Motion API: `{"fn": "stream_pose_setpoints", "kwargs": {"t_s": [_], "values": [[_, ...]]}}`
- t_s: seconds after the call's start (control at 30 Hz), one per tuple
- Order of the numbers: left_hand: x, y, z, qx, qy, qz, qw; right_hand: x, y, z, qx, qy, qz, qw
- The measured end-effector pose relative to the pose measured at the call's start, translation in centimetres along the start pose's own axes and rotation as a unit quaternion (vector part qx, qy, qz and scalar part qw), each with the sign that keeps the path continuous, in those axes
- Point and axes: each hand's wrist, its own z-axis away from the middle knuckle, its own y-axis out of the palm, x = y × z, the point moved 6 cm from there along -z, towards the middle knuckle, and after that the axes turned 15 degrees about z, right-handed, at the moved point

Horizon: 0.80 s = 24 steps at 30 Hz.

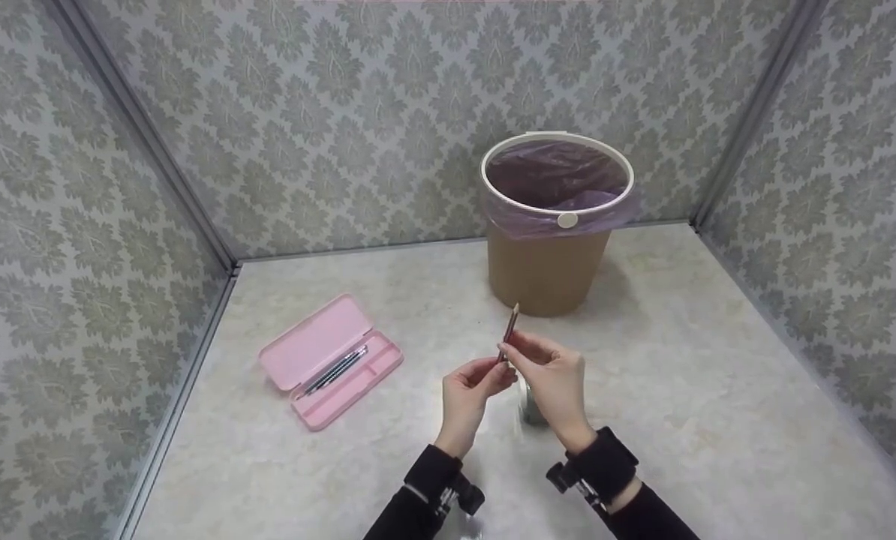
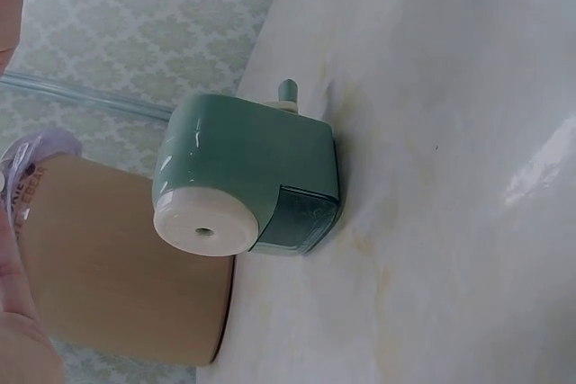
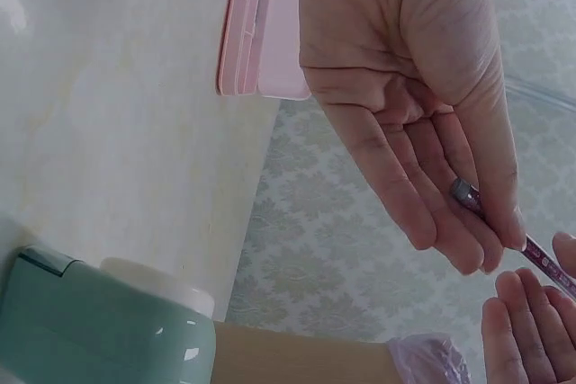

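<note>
A dark red patterned pencil [image 1: 511, 324] stands slanted between both hands in the head view, its bare wood tip upward. My left hand [image 1: 472, 390] pinches it near the blunt end, as the right wrist view shows, with the pencil's grey end [image 3: 464, 191] sticking out past the thumb. Higher on the shaft, my right hand [image 1: 557, 381] holds it between thumb and fingers. A green pencil sharpener [image 2: 238, 164] with a white round front and a side crank stands on the table. In the head view my right hand partly hides it.
An open pink pencil case [image 1: 350, 397] with several pens or pencils lies on the table [image 1: 681, 360] to the left. Behind the hands stands a brown bin [image 1: 542, 270] with a purple liner. Patterned wall panels [image 1: 388, 112] enclose the back and sides.
</note>
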Motion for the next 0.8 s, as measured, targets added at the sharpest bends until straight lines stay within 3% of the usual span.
{"fn": "stream_pose_setpoints", "kwargs": {"t_s": [0.17, 0.3, 0.4, 0.47, 0.53, 0.6, 0.7, 0.8], "values": [[0.2, 0.0, 0.0, 0.004, -0.004, -0.017, 0.9998, -0.1, 0.1, 0.1, -0.001, 0.001, 0.002, 1.0000], [0.1, -0.2, -0.1, 0.014, -0.006, -0.055, 0.9984, -0.1, 0.0, 0.1, 0.006, -0.006, 0.021, 0.9997], [-0.3, -0.3, -0.2, 0.031, -0.001, -0.076, 0.9966, 0.3, -0.1, 0.2, 0.008, -0.039, 0.056, 0.9977], [-0.8, -0.4, -0.2, 0.044, 0.007, -0.081, 0.9957, 0.8, -0.3, 0.2, 0.005, -0.084, 0.087, 0.9927], [-1.5, -0.6, -0.2, 0.058, 0.020, -0.084, 0.9945, 1.4, -0.4, 0.2, -0.001, -0.150, 0.122, 0.9812], [-2.4, -0.9, -0.3, 0.069, 0.034, -0.100, 0.9920, 1.9, -0.6, 0.1, -0.008, -0.225, 0.153, 0.9623], [-4.1, -1.2, -0.3, 0.085, 0.059, -0.147, 0.9837, 2.4, -0.8, 0.2, -0.008, -0.323, 0.197, 0.9259], [-5.8, -1.3, -0.1, 0.105, 0.089, -0.210, 0.9681, 2.6, -0.9, 0.2, -0.004, -0.394, 0.244, 0.8862]]}}
